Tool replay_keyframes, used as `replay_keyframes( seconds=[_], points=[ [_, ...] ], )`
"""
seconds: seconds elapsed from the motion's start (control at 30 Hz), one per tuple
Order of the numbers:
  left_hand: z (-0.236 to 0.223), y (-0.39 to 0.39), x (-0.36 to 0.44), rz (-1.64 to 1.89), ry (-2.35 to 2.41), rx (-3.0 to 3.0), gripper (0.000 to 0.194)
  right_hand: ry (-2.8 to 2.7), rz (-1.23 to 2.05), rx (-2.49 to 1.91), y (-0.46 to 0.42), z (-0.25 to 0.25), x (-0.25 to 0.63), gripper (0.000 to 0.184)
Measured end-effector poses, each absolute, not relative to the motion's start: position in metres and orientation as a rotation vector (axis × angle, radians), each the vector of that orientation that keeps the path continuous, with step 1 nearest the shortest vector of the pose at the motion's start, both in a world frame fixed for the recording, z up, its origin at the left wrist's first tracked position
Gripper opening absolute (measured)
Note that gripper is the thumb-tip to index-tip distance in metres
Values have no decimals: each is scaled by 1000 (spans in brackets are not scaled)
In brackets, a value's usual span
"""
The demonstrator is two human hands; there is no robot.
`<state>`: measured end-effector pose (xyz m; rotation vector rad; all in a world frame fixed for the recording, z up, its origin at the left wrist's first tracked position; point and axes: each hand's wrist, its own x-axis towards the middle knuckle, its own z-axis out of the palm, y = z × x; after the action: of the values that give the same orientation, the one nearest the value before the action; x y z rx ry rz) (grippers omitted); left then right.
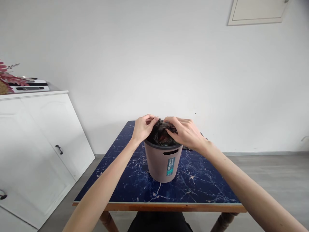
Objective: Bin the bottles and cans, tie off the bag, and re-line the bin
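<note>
A small taupe waste bin [162, 162] with a teal label and a dark rim stands upright in the middle of a blue marbled table [198, 183]. A crumpled black plastic bag [160, 133] bulges out of its top. My left hand [143, 126] pinches the bag's upper left edge, fingers curled. On the right side of the bag, my right hand [185, 131] grips the plastic with its fingers folded over. Both hands are above the bin's rim.
A white cabinet [36, 148] with dark handles stands to the left, with red flowers [9, 77] and a white device on top. A white wall is behind the table. Grey floor lies to the right. Something dark lies on the table behind my right wrist.
</note>
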<state>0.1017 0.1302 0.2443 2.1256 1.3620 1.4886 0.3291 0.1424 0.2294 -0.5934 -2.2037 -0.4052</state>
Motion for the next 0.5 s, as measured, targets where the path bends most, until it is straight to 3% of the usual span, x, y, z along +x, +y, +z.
replay_keyframes(
  seconds=[0.33,0.5],
  points=[
    [237,162,73,1467,1651,2186,36,-2365,184,-677,134,232,343,30],
    [237,159,67,1512,1550,2150,44,-2381,307,-881,140,235,357,35]
  ],
)
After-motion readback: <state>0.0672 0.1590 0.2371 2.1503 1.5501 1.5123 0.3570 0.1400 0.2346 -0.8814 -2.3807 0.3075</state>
